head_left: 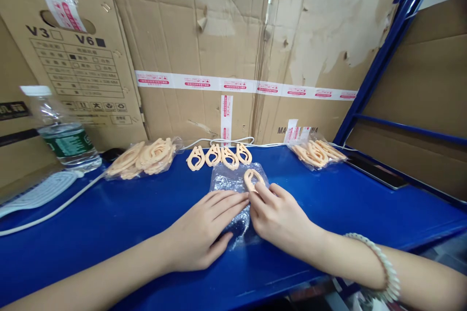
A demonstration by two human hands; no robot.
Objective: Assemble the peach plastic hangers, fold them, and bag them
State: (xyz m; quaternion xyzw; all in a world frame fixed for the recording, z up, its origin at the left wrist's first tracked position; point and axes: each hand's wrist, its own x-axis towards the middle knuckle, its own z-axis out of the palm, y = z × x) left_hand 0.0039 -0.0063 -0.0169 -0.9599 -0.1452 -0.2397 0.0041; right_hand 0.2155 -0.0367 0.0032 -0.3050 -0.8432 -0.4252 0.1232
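A clear plastic bag point(229, 180) lies on the blue tabletop under both hands. My left hand point(204, 231) rests flat on it, fingers stretched out toward the right and thumb apart. Between the bent fingers of my right hand point(279, 214) is the lower end of a beige folding hanger point(251, 177), folded into a teardrop loop and lying over the bag's upper right part. My fingertips hide that end, and the two hands nearly meet there. Just behind the bag, several more folded hangers point(196, 159) stand in a row.
Bagged beige hangers lie at the back left point(155, 155) and back right point(315, 150). A water bottle point(67, 141) and white cable point(54, 211) are on the left. A dark flat device point(375, 171) lies right. Cardboard point(200, 34) walls the back; a blue post point(375, 63) rises at right.
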